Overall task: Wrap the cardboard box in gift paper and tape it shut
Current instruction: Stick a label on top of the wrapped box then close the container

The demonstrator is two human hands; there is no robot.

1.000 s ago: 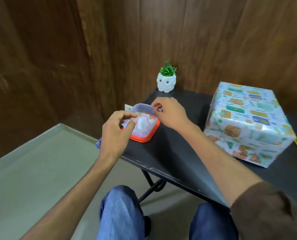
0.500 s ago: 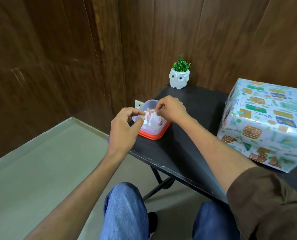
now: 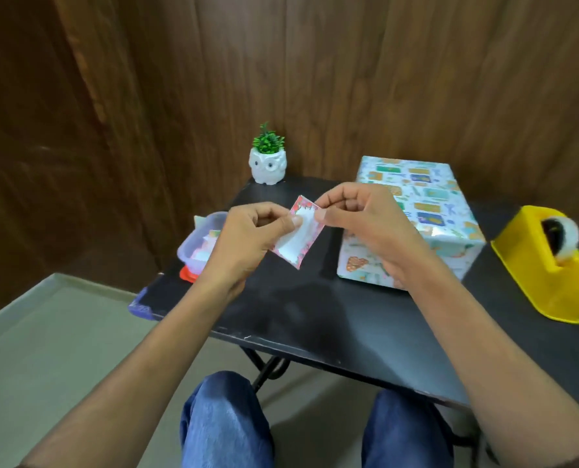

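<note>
Left hand [image 3: 247,238] and right hand [image 3: 365,224] each pinch a small floral-edged card [image 3: 303,236] between thumb and forefinger, the other fingers curled in, holding it in the air just left of the wrapped box [image 3: 426,211]. The card is tilted, its white centre toward the camera. The wrapped box, covered in pale patterned gift paper, stands on a black table [image 3: 315,309], the right hand partly in front of it. A yellow tape dispenser [image 3: 544,268] sits to the right of the box, apart from it. A clear plastic container [image 3: 197,251] on an orange base lies well to the box's left at the table's edge, half hidden by the left hand. A white owl planter [image 3: 267,163] holding a green plant stands left of the box at the far corner. Dark wood panelling [image 3: 348,79] rises behind the box, and a pale floor [image 3: 62,349] spreads to its left. Half a second earlier the card was pinched low over the container; it has since been lifted toward the box, and the view has swung right, bringing the dispenser into sight.
</note>
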